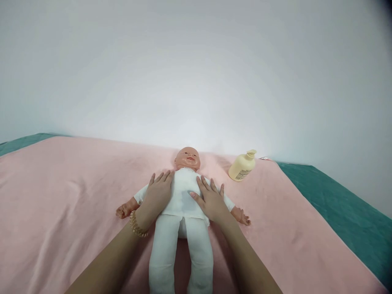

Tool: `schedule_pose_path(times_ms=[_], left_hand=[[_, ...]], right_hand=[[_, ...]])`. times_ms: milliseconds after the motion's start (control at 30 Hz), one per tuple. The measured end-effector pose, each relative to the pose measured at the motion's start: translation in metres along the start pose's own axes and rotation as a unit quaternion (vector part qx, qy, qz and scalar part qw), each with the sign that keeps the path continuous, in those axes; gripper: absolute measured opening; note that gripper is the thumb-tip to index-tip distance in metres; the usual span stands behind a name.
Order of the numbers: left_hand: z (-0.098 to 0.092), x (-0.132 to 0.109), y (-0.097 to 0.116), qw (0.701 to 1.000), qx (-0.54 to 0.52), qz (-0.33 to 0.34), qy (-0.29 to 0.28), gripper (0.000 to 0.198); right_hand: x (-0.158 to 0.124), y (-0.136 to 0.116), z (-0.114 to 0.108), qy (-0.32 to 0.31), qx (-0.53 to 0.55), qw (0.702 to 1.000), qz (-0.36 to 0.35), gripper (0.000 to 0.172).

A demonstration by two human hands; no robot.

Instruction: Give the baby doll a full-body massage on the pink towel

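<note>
A baby doll (183,200) with a white cloth body lies on its back, head away from me and arms spread. My left hand (159,194) lies flat on the left side of its chest near the shoulder, fingers stretched out. On the other side of the chest rests my right hand (212,200), open, with its fingers spread and thumb toward the middle. A greyish patch shows on the white cloth between my hands. Neither hand holds anything. The doll's feet are cut off by the lower edge of the view.
A pale yellow pump bottle (241,166) stands to the right of the doll's head. Beneath everything is a pink blanket (92,192), wrinkled at left, over a green cover (330,196). A plain white wall (196,73) rises behind.
</note>
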State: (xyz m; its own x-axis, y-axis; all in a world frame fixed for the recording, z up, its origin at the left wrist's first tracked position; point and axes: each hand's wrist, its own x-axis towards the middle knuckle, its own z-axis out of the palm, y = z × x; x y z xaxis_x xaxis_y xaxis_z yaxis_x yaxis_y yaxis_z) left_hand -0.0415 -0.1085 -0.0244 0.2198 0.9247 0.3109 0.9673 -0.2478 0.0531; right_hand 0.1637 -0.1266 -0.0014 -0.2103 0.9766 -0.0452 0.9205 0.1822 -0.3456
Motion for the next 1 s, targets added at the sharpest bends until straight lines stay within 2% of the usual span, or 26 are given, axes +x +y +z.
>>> schedule_pose_path(times_ms=[133, 233, 300, 367, 467, 500, 567, 667, 767, 1000], left_hand=[[-0.008, 0.000, 0.001, 0.998, -0.051, 0.013, 0.017, 0.044], [-0.029, -0.002, 0.006, 0.989, -0.147, 0.014, 0.010, 0.036], [-0.048, -0.006, 0.011, 0.973, -0.228, 0.040, -0.026, 0.032], [-0.066, -0.011, 0.014, 0.933, -0.318, 0.125, -0.110, 0.029], [-0.081, -0.017, 0.017, 0.847, -0.394, 0.270, -0.234, 0.029], [-0.082, -0.018, 0.017, 0.826, -0.401, 0.298, -0.260, 0.030], [-0.080, -0.018, 0.017, 0.807, -0.401, 0.322, -0.290, 0.034], [-0.072, -0.015, 0.017, 0.806, -0.383, 0.326, -0.311, 0.038], [-0.065, -0.011, 0.016, 0.819, -0.359, 0.320, -0.314, 0.042], [-0.038, -0.002, 0.007, 0.909, -0.260, 0.247, -0.215, 0.049]], right_hand=[[0.000, 0.000, -0.002, -0.001, 0.001, 1.000, 0.011, 0.082], [-0.001, 0.001, -0.004, -0.012, 0.003, 1.000, 0.013, 0.078], [-0.001, 0.001, -0.005, -0.019, 0.000, 1.000, 0.015, 0.074], [-0.001, 0.000, -0.006, -0.021, -0.004, 1.000, 0.020, 0.070], [-0.001, -0.001, -0.007, -0.022, -0.008, 0.999, 0.026, 0.065], [-0.001, -0.001, -0.007, -0.023, -0.008, 0.999, 0.027, 0.064], [-0.001, -0.002, -0.009, -0.025, -0.007, 0.999, 0.030, 0.061], [-0.002, -0.003, -0.011, -0.026, -0.005, 0.999, 0.035, 0.058], [-0.002, -0.002, -0.012, -0.024, -0.004, 0.999, 0.035, 0.056], [0.000, 0.001, -0.011, -0.026, -0.002, 0.999, 0.034, 0.052]])
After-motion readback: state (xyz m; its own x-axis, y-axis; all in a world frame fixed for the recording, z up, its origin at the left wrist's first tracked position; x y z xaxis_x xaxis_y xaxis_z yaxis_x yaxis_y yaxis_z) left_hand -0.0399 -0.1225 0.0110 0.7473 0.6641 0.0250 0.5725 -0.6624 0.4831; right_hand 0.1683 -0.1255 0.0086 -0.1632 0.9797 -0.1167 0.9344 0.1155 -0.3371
